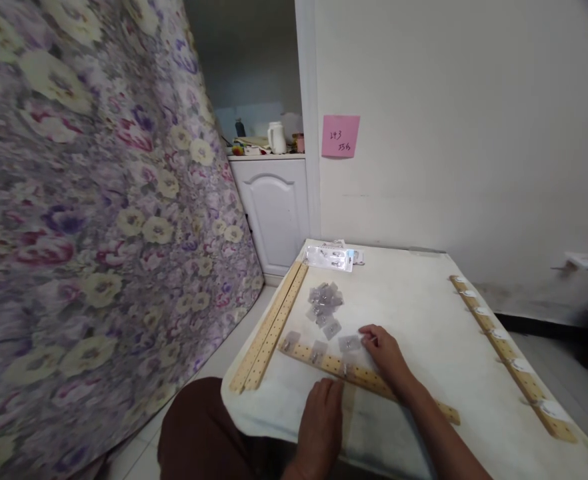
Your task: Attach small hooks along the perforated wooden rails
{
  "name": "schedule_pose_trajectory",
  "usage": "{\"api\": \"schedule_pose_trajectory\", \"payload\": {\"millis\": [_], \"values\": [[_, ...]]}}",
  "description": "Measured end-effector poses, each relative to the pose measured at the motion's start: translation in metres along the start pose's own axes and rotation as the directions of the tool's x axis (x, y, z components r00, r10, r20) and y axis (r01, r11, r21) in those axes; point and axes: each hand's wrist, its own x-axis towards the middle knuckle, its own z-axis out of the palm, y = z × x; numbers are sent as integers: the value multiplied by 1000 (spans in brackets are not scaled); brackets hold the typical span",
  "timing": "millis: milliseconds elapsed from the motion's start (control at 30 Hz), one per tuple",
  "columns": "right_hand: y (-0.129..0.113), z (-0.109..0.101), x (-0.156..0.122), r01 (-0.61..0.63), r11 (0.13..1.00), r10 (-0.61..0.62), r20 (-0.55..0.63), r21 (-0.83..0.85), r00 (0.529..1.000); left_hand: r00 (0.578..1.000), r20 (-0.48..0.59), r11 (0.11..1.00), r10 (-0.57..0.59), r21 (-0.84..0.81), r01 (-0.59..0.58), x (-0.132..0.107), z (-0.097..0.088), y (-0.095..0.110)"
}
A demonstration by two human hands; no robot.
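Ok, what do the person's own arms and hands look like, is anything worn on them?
Both are bare: the left hand and right hand wear no gloves, and no ring, watch or bracelet shows. The right forearm is uncovered to the frame edge, no sleeve in view. Of the left arm only the wrist shows, also bare.

on the table (424, 293) a strip (324, 363) lies crosswise near the front edge, with the left hand (321, 417) just before it and the right hand (387, 350) over it. a heap of hooks (325, 301) lies behind the strip, and a packet (330, 258) behind that at the far edge. two strips (269, 330) lie together along the left edge, and another strip (509, 353) along the right.
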Motion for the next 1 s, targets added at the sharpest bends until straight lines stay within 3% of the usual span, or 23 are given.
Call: {"api": "schedule_pose_trajectory", "payload": {"millis": [133,233,433,633,833,1000], "values": [[3,8,8,1,998,4,71,-68,997,1000,-8,1000,-1,4,1,0,0,0],[2,6,9,-13,1000,13,77,2,997,1000,6,1000,-8,18,8,0,-1,1],[2,-27,-6,-195,940,176,92,281,980,1000,2,1000,-19,-4,19,2,-3,1],[-9,-54,-45,-124,949,93,119,288,989,999,-36,962,-18,-271,7,2,-3,8],[-20,-54,-69,155,972,-162,23,175,987,975,125,750,-185,-623,222,11,-4,42],[-22,-59,-77,168,958,-184,52,232,981,912,273,434,-307,-813,389,25,-2,50]]}}
